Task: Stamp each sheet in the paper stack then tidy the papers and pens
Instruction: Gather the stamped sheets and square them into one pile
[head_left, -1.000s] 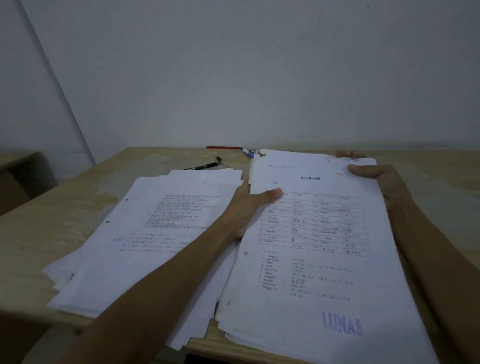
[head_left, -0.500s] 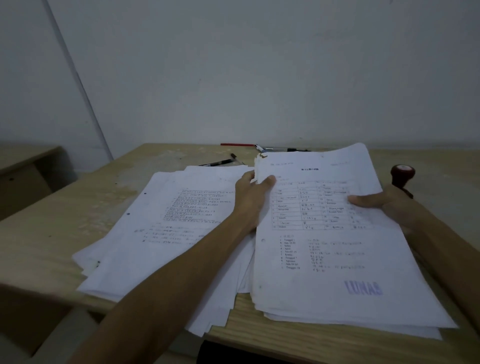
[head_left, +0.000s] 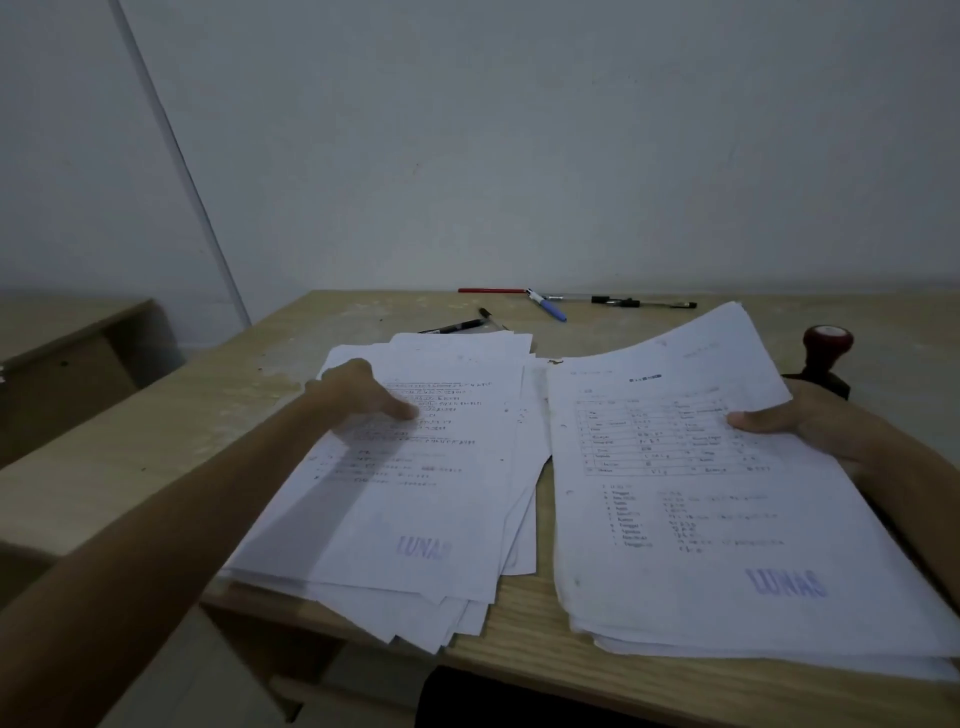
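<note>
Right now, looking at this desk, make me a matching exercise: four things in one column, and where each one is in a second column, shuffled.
Things:
1. stamp
2. blue pen
3. left hand
4. right hand

Places:
A. on the messy left pile
B. gripping the right stack at its edge
C. upright, just beyond the right hand
D. far side of the desk, among other pens

Pairs: 1-C, 2-D, 3-A, 4-B
</note>
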